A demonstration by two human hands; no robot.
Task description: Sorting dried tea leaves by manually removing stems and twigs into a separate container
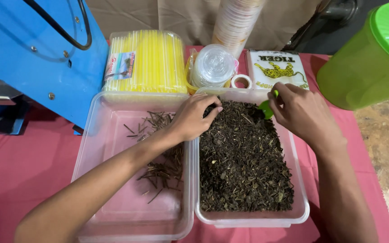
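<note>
Two clear tubs sit side by side on the pink table [19, 166]. The right tub [300, 211] is full of dried leaves [244, 162], so the left hand [193, 118] dips in at its far edge, fingertips pinched on a bit. The left tub [113, 216] holds only twigs [163, 168], kept apart from the leaves. The right hand [300, 112] grips a green scoop [266, 108] at the far right corner.

Dark brown dried leaves [244, 162]; clear tubs [127, 225]; yellow straws [151, 60]; green scoop [266, 108]; pink tablecloth [19, 166].
</note>
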